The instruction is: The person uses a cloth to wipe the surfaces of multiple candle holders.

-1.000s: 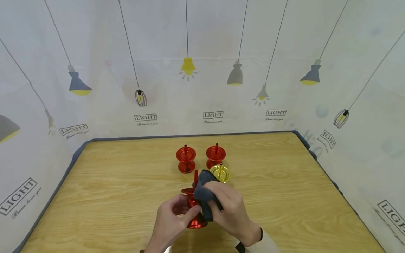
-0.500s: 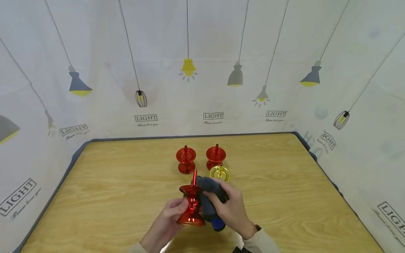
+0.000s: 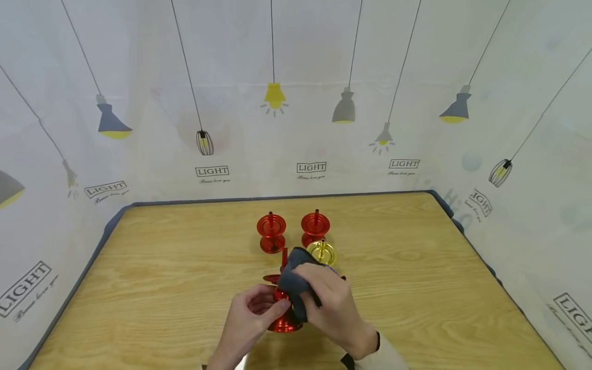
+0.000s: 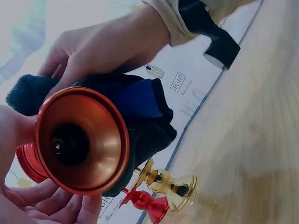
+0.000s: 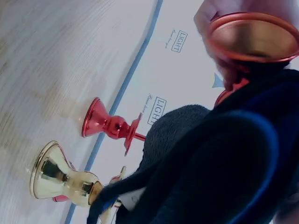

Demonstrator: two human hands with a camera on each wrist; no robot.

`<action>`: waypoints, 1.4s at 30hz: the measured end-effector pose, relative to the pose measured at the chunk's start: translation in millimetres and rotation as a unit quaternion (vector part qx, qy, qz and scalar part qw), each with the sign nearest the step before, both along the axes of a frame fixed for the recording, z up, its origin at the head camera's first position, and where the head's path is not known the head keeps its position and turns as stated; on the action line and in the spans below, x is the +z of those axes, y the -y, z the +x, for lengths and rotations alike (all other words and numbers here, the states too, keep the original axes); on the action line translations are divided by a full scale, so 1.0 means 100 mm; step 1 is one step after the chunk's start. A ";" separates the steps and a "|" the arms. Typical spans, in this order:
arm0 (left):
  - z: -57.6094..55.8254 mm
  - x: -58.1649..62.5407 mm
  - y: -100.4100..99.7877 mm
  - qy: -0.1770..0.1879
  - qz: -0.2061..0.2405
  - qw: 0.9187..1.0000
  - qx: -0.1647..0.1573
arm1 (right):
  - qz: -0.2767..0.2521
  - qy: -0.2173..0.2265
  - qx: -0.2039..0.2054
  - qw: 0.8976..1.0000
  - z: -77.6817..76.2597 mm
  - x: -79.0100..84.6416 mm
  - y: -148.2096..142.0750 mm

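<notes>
A shiny red candle holder [image 3: 285, 325] is held above the table, its spike pointing up. My left hand [image 3: 252, 316] grips its stem from the left, thumb in front. In the left wrist view the hollow underside of its base [image 4: 100, 140] faces the camera. Bunched in my right hand [image 3: 335, 308] is a dark blue cloth [image 3: 296, 277], pressed against the holder's right side and dish. The cloth hides part of the dish and stem. In the right wrist view the cloth [image 5: 187, 140] fills much of the frame.
Beyond the hands, two red candle holders, one at left [image 3: 272, 228] and one at right [image 3: 315, 226], stand upright on the wooden table [image 3: 162, 277]. A gold candle holder [image 3: 324, 254] stands just in front of the right one. A printed curtain [image 3: 245, 123] surrounds the table's far and side edges.
Half a second ago the red candle holder showed more of its front, with the cloth lower. Since then the cloth has risen over its dish, and my left hand has shifted its grip.
</notes>
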State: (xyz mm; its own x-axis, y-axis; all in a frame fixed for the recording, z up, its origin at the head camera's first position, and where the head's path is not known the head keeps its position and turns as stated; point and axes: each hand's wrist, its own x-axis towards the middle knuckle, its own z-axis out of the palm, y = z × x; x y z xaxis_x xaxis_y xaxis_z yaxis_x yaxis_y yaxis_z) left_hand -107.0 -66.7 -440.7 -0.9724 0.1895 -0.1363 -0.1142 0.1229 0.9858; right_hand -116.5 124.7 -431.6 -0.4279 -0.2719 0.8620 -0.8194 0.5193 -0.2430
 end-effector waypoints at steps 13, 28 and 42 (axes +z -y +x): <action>-0.05 -0.22 0.15 0.087 0.329 0.918 -0.203 | -0.157 0.195 0.075 0.965 -0.01 -0.13 0.00; -0.02 -0.05 0.01 0.030 0.017 0.998 -0.054 | 0.002 0.058 0.014 0.998 0.01 -0.04 -0.09; 0.01 -0.19 0.14 0.055 0.295 0.920 -0.250 | -0.157 0.190 0.090 0.965 0.11 -0.07 -0.05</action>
State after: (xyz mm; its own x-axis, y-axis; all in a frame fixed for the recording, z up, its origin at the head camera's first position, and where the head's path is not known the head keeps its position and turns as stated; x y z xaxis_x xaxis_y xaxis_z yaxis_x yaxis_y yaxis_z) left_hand -105.8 -81.0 -459.8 -0.7292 0.6831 0.0408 -0.2929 -0.3655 0.8835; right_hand -105.6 129.7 -438.3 -0.6995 -0.1215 0.7042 -0.7101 0.2290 -0.6658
